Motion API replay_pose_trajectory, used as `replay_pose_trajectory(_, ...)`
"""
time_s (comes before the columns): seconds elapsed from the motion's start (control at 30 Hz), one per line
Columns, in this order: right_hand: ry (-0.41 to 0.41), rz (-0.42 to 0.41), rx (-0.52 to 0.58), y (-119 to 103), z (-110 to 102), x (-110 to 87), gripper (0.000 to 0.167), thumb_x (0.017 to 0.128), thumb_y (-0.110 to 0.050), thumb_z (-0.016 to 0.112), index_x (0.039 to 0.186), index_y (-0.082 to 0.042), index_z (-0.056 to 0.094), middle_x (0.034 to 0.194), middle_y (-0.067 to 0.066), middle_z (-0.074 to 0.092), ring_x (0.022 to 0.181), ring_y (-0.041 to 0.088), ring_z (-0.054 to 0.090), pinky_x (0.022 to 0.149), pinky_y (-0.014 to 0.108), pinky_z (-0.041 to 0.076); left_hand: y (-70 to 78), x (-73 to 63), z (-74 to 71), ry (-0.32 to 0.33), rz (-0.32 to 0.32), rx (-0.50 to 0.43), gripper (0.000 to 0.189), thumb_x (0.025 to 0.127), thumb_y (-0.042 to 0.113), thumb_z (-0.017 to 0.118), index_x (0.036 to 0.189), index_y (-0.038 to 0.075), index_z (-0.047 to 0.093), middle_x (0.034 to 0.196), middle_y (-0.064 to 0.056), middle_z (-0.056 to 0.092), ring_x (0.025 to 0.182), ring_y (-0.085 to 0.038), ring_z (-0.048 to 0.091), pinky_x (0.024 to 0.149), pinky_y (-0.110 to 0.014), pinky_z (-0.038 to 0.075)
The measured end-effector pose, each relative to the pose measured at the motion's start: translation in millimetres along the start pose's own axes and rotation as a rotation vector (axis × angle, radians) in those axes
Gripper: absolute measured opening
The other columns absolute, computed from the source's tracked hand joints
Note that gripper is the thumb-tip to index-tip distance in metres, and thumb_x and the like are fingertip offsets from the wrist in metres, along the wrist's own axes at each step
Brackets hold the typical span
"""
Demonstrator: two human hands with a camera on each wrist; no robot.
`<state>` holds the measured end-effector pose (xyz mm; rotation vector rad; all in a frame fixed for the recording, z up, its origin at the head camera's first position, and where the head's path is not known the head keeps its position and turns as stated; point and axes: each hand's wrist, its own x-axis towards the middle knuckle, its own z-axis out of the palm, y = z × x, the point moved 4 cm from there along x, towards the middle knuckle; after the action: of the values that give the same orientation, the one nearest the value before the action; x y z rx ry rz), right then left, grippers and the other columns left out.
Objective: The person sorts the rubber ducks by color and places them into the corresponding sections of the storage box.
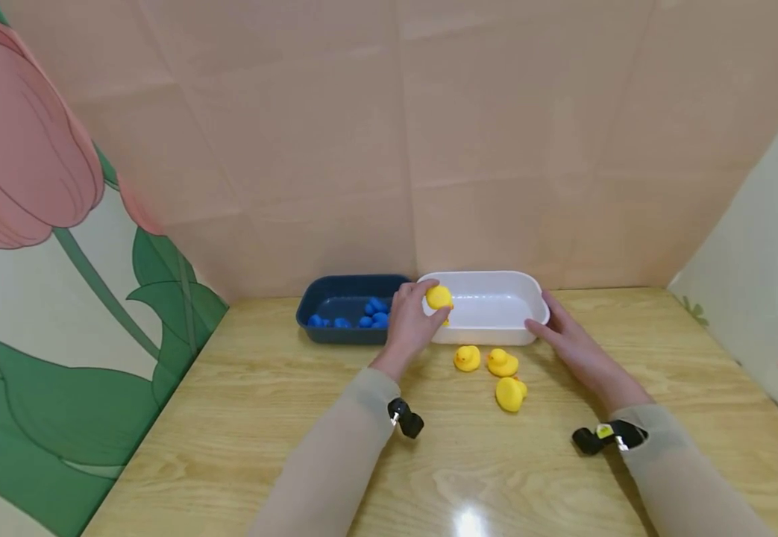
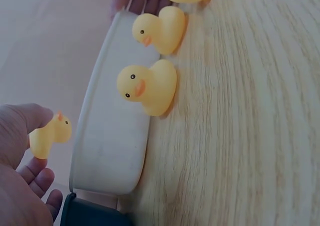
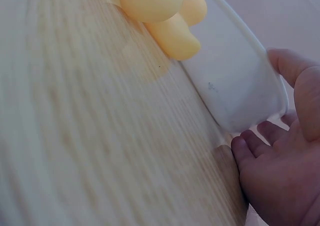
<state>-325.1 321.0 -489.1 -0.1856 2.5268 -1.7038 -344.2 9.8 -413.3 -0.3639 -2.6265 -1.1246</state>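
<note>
My left hand (image 1: 415, 319) pinches a yellow rubber duck (image 1: 438, 297) between thumb and fingers, over the left end of the white tub (image 1: 489, 339). In the left wrist view the held duck (image 2: 52, 135) stands out above the tub's rim. A sliver of yellow shows just below it in the head view. My right hand (image 1: 573, 343) holds the tub's right end, thumb at the rim and fingers along the end wall. Three more ducks lie on the table before the tub: one at left (image 1: 467, 358), one beside it (image 1: 502, 362), one nearer (image 1: 511, 394).
A dark blue tub (image 1: 318, 332) with several small blue objects (image 1: 377, 307) stands left of the white one, partly behind my left hand. Both tubs stand on the wooden table (image 1: 241, 418) near the covered back wall (image 1: 295, 149). A flower-patterned wall rises at left.
</note>
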Motion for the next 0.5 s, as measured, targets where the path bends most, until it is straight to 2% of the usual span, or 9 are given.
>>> replay_pose_trajectory(0.17,0.0,-0.008,0.001,-1.4,0.4,-0.6,0.102,0.111,-0.059,0.06,0.177,-0.028,-0.013,0.184,0.014,-0.008,0.168,0.046,-0.002,0.13,0.071,0.0,-0.1,4.2,2.8,-0.005,-0.027,-0.005,0.058,0.104,0.031,0.082,0.158,0.022,0.062,0.151,-0.007,0.059,0.133,-0.027,0.053,0.11,-0.043,0.051)
replay_pose_trajectory(0.33,-0.002,-0.006,-0.005,-5.0,0.8,-0.1,0.103,0.111,-0.058,0.059,0.177,-0.025,-0.013,0.183,0.016,-0.009,0.167,0.047,-0.002,0.129,0.072,0.0,-1.6,5.2,1.7,-0.003,-0.023,-0.035,0.058,0.105,0.026,0.08,0.159,0.021,0.06,0.149,-0.009,0.062,0.132,-0.029,0.053,0.107,-0.044,0.052)
replay_pose_trajectory(0.5,0.0,-0.009,-0.011,-6.3,-0.3,-0.4,0.103,0.111,-0.059,0.059,0.177,-0.026,-0.013,0.184,0.015,-0.009,0.167,0.047,-0.002,0.129,0.072,0.0,-3.0,3.4,0.3,0.007,-0.032,-0.05,0.057,0.105,0.025,0.08,0.159,0.021,0.061,0.149,-0.009,0.062,0.135,-0.03,0.052,0.11,-0.045,0.052)
